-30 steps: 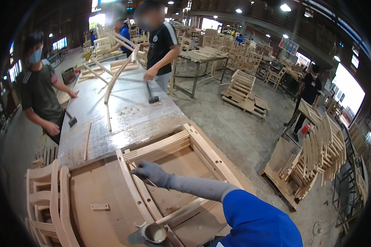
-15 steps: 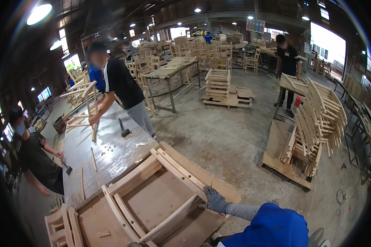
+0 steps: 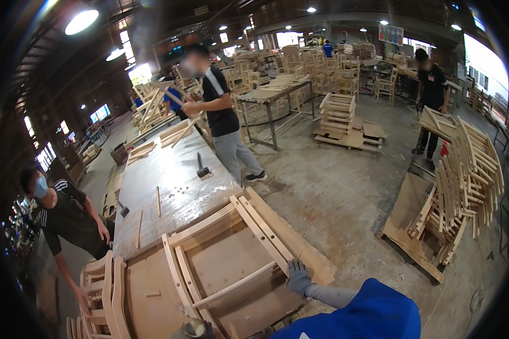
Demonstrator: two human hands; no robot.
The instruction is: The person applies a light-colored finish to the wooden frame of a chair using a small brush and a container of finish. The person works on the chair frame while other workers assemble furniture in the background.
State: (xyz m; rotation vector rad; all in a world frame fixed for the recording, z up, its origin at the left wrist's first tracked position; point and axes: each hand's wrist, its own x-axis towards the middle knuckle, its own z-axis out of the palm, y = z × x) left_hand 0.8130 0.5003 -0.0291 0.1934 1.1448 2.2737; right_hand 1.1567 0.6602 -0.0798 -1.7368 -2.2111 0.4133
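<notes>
A wooden chair frame [image 3: 258, 227] lies flat on the brown board-topped end of the workbench [image 3: 133, 282] before me. My right hand [image 3: 300, 278], in a grey glove, grips the near right end of its side rail. At the bottom edge, my left hand [image 3: 210, 332] is partly in view, closed around a small round container [image 3: 194, 327] with a pale rim. What is inside it is unclear. Parallel to the gripped rail, a second drilled wooden rail pair [image 3: 182, 272] forms the frame's left side, joined by a round rung [image 3: 236, 287].
Curved chair backs [image 3: 108, 291] stand at the bench's left, where a co-worker's hand [image 3: 83, 299] reaches. Two mallets, one being the black mallet [image 3: 201, 165], lie on the shiny bench top. Another co-worker [image 3: 219, 107] holds chair parts. Stacked frames [image 3: 458, 169] fill a pallet at right.
The view has swung left. The container and my left hand show more. The left co-worker has put down a mallet and reaches toward the chair backs; the other has lifted a chair assembly.
</notes>
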